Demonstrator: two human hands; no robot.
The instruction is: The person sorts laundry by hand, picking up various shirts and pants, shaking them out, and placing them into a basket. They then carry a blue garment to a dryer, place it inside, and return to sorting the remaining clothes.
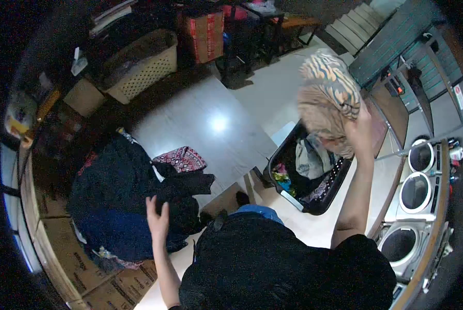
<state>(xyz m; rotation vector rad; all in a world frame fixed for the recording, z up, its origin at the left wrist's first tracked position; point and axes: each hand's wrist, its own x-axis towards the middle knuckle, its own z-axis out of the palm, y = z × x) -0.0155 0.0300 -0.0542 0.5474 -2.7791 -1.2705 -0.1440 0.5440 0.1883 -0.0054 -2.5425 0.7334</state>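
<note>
My right hand (359, 129) is raised, gripping a bundle of clothes (324, 98) with plain tan cloth and a wavy-striped piece on top. Below the bundle sits a black laundry basket (318, 207), holding a grey-white garment (310, 159) and other patterned clothes. My left hand (158, 219) has its fingers spread, close to a large heap of dark clothes (117, 181). From that heap a black sleeve (190, 182) reaches over the table. A red and white patterned cloth (182, 159) lies at the heap's edge.
A pale table (205, 108) stands ahead, reflecting a bright light. Behind it are a cream perforated basket (148, 72) and a red box (204, 37). Flattened cardboard (76, 253) lies at the left. White front-loading machines (415, 193) line the right, with steps (358, 26) at the far right.
</note>
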